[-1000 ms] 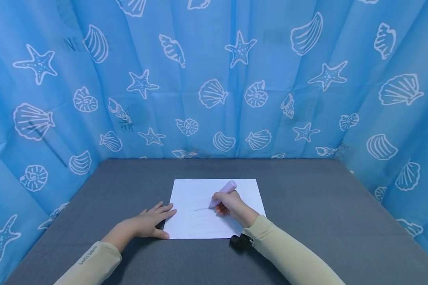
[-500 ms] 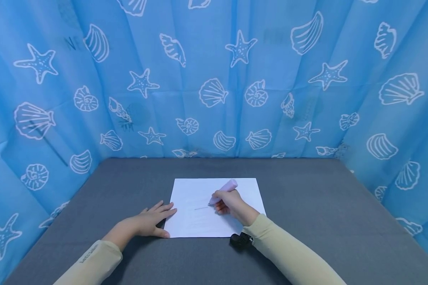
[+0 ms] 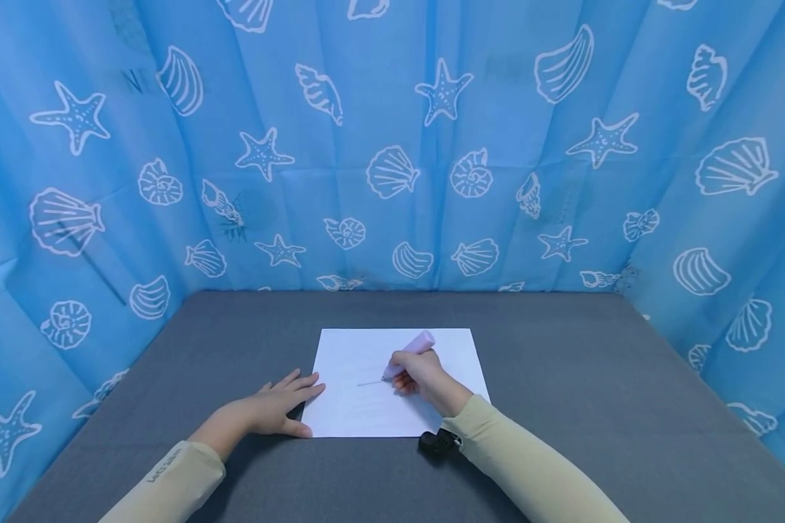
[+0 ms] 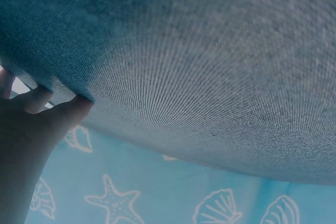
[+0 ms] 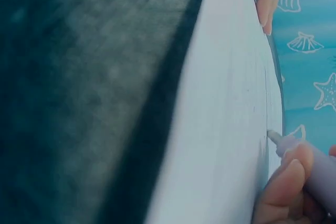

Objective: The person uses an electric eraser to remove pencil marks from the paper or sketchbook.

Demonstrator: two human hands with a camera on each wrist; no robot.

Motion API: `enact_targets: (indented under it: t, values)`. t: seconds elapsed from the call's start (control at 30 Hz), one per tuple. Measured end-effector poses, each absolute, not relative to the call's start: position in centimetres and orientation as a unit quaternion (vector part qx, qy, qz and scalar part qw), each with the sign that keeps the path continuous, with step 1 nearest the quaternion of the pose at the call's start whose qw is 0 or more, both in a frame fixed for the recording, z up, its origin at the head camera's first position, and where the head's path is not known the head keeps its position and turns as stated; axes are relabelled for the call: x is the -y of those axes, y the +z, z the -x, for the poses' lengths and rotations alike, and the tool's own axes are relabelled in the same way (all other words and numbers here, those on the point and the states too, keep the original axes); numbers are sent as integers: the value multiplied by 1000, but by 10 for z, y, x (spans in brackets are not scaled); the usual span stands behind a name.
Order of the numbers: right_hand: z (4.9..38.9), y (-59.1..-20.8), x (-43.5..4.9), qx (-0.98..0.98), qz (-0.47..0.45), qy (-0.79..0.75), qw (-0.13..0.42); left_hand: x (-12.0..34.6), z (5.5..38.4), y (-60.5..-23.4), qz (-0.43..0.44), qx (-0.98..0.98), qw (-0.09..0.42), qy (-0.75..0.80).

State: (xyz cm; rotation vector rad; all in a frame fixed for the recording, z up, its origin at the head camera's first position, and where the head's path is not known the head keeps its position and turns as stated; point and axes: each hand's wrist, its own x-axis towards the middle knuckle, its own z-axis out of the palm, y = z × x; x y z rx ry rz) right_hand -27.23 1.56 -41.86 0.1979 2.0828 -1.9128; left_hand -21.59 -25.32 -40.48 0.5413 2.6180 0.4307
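Note:
A white sheet of paper (image 3: 340, 418) lies on the grey cloth, bearing a short thin dark line (image 3: 368, 383) near its middle. My right hand (image 3: 425, 378) pinches a thick lilac pen (image 3: 421, 342) between thumb and fingers. The pen leans to the upper right, its narrow tip at the right end of that line. In the right wrist view, the pen (image 5: 310, 163) has its tip down at the paper (image 5: 220, 103). My left hand (image 3: 278, 408) rests flat at the sheet's left edge, fingers spread; its fingertips and thumb touch the paper's edge.
Grey cloth (image 3: 562, 378) covers the table around the sheet. Behind and at both sides hangs a blue curtain (image 3: 340, 167) with white shells and starfish. A black wrist device (image 3: 437, 444) sits under the right cuff, near the paper's front edge.
Almost nothing differs. My right wrist and its black device have shifted very slightly left, the pen tip staying near the line's right end. The left hand keeps its place.

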Motion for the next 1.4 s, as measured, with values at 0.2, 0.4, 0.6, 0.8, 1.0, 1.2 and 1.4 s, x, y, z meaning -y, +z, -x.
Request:
enact_targets:
  t: [0.2,0.4,0.6,0.8,1.0,1.2,1.4]
  values:
    - [272,-418,-15,-729,-66,-664,156,254,216,-406,-191,-945,216,151]
    - [272,-419,-14,-739,-73,-652,155,253,216,-406,-196,-945,215,152]
    - [272,-418,-15,-739,-67,-648,169,254,216,-408,-190,-946,215,152]
    - [272,-418,-17,-726,-48,-661,180,254,215,-407,-190,-945,214,157]
    - [273,-421,-14,-721,-65,-671,159,254,215,-407,-190,-945,214,157]
    - [272,-419,-12,-727,-75,-665,153,254,216,-408,-192,-946,213,154]
    - [271,-418,-10,-733,-79,-660,145,254,216,-406,-192,-946,214,150]
